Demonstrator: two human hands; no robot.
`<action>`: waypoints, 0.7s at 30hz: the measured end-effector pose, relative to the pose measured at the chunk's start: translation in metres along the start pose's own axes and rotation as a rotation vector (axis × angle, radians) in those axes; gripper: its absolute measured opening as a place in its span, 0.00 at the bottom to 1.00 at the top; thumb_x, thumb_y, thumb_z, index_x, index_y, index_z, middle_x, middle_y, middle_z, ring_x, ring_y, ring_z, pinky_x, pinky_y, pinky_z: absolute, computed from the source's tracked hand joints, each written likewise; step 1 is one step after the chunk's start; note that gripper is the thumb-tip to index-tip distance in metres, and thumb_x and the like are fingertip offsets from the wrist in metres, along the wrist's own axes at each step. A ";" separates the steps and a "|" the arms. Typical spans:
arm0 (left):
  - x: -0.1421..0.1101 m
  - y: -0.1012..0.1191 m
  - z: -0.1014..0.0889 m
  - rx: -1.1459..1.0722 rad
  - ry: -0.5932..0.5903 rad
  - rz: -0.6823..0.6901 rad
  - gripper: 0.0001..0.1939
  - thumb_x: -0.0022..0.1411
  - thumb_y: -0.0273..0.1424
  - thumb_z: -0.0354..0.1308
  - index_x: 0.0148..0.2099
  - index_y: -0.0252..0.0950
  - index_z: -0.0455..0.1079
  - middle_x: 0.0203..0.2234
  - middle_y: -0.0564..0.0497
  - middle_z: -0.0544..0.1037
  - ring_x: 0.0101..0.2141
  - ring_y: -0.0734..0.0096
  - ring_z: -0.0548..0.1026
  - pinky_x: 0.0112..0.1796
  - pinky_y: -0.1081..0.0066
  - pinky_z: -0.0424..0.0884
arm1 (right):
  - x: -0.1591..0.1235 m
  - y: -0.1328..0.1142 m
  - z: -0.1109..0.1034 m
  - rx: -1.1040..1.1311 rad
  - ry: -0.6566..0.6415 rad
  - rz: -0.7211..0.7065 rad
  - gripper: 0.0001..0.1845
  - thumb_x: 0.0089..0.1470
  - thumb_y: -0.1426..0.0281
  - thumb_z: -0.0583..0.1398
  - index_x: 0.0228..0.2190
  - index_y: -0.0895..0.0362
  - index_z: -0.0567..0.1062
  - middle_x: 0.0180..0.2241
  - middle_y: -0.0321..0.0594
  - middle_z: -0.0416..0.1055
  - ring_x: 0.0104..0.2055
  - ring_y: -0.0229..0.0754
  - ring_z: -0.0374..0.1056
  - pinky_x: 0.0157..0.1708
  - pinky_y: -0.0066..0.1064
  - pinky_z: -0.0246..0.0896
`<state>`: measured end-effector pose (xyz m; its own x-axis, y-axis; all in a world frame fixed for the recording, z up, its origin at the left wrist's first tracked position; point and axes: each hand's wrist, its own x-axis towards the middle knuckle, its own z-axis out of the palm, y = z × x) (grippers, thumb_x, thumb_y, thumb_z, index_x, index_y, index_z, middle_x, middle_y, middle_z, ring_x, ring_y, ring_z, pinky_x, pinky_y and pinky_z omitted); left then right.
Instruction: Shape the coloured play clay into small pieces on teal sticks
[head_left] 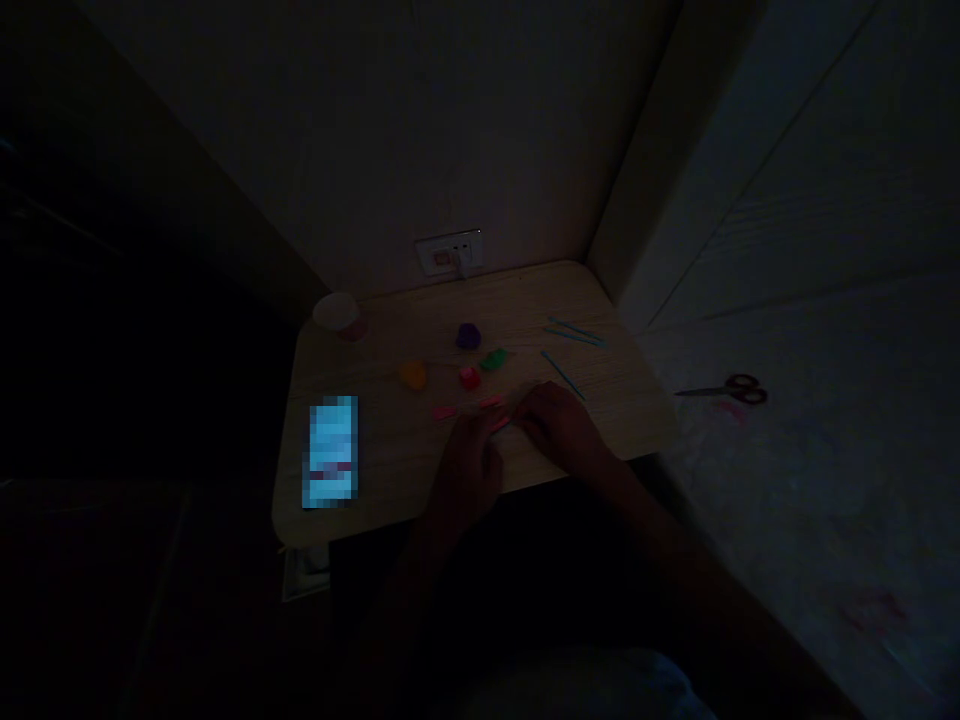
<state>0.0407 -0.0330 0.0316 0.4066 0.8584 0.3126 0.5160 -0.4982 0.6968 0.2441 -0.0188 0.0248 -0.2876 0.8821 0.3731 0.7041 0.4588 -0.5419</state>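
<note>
In the dim light, my left hand (471, 458) and my right hand (561, 425) rest near the table's front edge with their fingertips close together. A small pinkish strip (500, 425) shows between them, its ends hidden by my fingers. Both hands have curled, closed fingers at this strip. Just beyond lie a pink piece (444, 412) and another pink strip (491, 402). Behind these are a red lump (469, 378), a green piece (494, 359), an orange lump (413, 375) and a purple lump (469, 336), all soft-looking. A thin blue stick (562, 375) lies beyond my right hand.
The small wooden table (390, 465) stands against a wall with a socket (450, 253). A lit phone (331, 452) lies at left, a pale cup (337, 312) at back left. Two more blue sticks (576, 332) lie at back right. Scissors (727, 390) rest on the pale surface to the right.
</note>
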 end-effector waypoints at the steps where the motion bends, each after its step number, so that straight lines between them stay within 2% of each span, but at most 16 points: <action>1: 0.000 -0.001 0.000 -0.004 0.000 0.001 0.28 0.62 0.17 0.50 0.63 0.37 0.67 0.57 0.42 0.76 0.58 0.58 0.73 0.62 0.52 0.71 | 0.000 -0.001 0.001 -0.003 0.003 -0.002 0.07 0.65 0.74 0.60 0.35 0.57 0.78 0.36 0.44 0.75 0.42 0.48 0.68 0.45 0.38 0.62; 8: 0.002 -0.004 0.000 -0.009 -0.027 -0.003 0.30 0.60 0.16 0.51 0.63 0.39 0.67 0.57 0.44 0.76 0.57 0.57 0.74 0.61 0.51 0.71 | -0.004 -0.005 0.005 -0.102 0.009 0.046 0.07 0.65 0.72 0.59 0.35 0.57 0.78 0.35 0.46 0.74 0.41 0.51 0.67 0.43 0.40 0.62; 16: 0.001 -0.007 0.000 -0.016 -0.040 0.006 0.29 0.61 0.17 0.51 0.62 0.40 0.68 0.57 0.44 0.76 0.57 0.56 0.73 0.61 0.50 0.70 | -0.004 -0.009 0.007 -0.110 0.019 0.086 0.06 0.63 0.73 0.59 0.35 0.57 0.77 0.36 0.48 0.73 0.41 0.52 0.67 0.43 0.42 0.62; 21: 0.003 -0.006 0.001 -0.011 -0.036 0.025 0.26 0.63 0.18 0.52 0.61 0.39 0.67 0.58 0.43 0.74 0.59 0.56 0.71 0.62 0.49 0.69 | -0.004 -0.007 0.005 0.014 -0.002 0.040 0.07 0.65 0.74 0.58 0.35 0.56 0.76 0.37 0.46 0.73 0.42 0.50 0.67 0.45 0.41 0.63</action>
<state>0.0392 -0.0275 0.0276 0.4462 0.8408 0.3064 0.4974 -0.5176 0.6962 0.2371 -0.0249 0.0240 -0.2608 0.8997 0.3500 0.7055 0.4251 -0.5670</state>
